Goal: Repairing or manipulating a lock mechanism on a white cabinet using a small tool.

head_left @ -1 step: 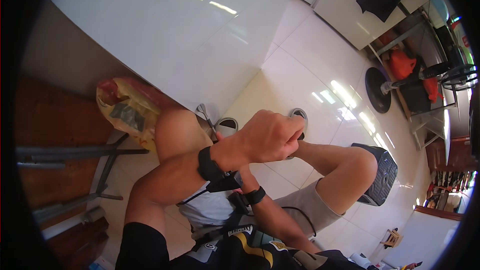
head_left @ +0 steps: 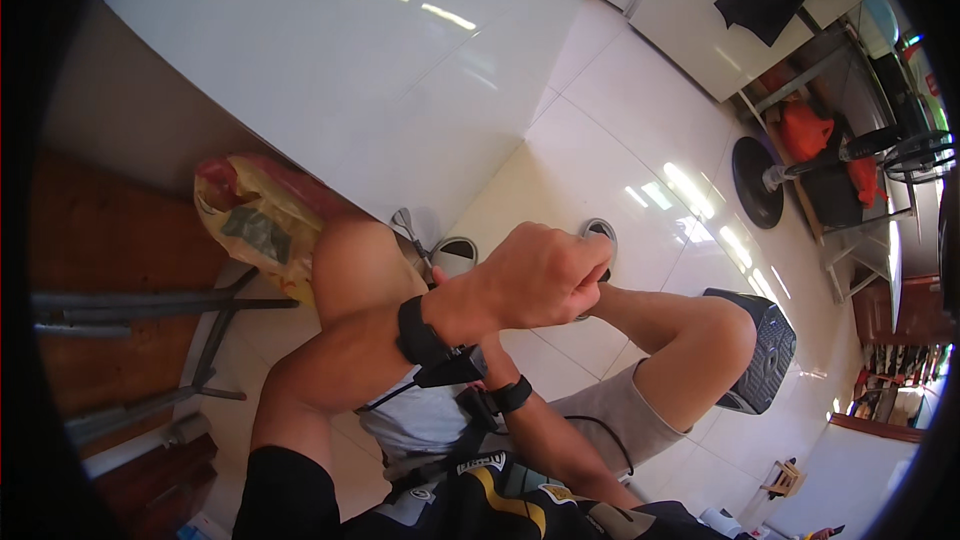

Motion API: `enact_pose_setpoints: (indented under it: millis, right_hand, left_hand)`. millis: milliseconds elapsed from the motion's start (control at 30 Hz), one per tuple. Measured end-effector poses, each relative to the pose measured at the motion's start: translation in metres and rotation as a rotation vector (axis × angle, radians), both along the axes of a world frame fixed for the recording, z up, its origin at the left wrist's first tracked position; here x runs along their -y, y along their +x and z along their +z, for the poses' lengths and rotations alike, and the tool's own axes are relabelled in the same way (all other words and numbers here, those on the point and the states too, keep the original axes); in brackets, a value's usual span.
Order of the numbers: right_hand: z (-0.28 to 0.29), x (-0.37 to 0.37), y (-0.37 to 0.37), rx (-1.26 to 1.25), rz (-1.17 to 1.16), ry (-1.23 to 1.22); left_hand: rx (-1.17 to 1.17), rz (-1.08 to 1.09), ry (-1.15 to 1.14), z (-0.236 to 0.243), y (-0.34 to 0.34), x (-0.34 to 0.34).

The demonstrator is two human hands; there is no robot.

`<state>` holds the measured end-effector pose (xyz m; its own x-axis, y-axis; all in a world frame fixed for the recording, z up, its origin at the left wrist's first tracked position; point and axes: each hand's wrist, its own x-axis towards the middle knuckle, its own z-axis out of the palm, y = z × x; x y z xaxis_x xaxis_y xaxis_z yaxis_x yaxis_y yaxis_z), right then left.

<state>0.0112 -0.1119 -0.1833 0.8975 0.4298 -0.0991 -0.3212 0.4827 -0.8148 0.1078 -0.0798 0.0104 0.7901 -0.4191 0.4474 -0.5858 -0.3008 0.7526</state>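
My left hand (head_left: 545, 278) is closed in a fist in front of my knees, thumb side to the right. If it holds anything, my fingers hide it. A black band with a small black device (head_left: 450, 368) sits on that wrist. Crossing beneath the left forearm is my right hand (head_left: 494, 364), mostly hidden by it; a fingertip shows past the forearm's far side. Close to that fingertip is a thin grey metal piece (head_left: 408, 228) with a flat rounded end. Whether my right hand grips it, I cannot tell. Another black band (head_left: 512, 395) circles the right wrist.
A glossy white table (head_left: 330, 70) spans the upper left. A yellow and red plastic bag (head_left: 265, 230) hangs below its edge, near metal legs (head_left: 170, 300). To the right are a black ribbed object (head_left: 765, 355) beside my knee and a standing fan's round base (head_left: 758, 183).
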Motion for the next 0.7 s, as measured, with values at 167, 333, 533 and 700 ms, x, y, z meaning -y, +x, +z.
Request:
enact_pose_setpoints:
  millis: [167, 333, 533, 700]
  right_hand:
    - [-0.028, -0.012, 0.034, -0.423, 0.424, 0.889]
    - [-0.015, -0.015, 0.041, -0.325, 0.467, 0.918]
    - [0.034, 0.002, 0.036, 0.019, 0.296, 0.572]
    - [0.053, -0.004, 0.041, -0.017, 0.239, 0.392]
  left_hand:
    - [0.071, 0.048, -0.016, 0.008, 0.006, 0.002]
    - [0.073, 0.112, 0.006, 0.007, 0.008, -0.014]
    - [0.084, 0.114, -0.019, 0.015, 0.007, -0.014]
    - [0.094, 0.188, -0.099, 0.015, 0.007, -0.019]
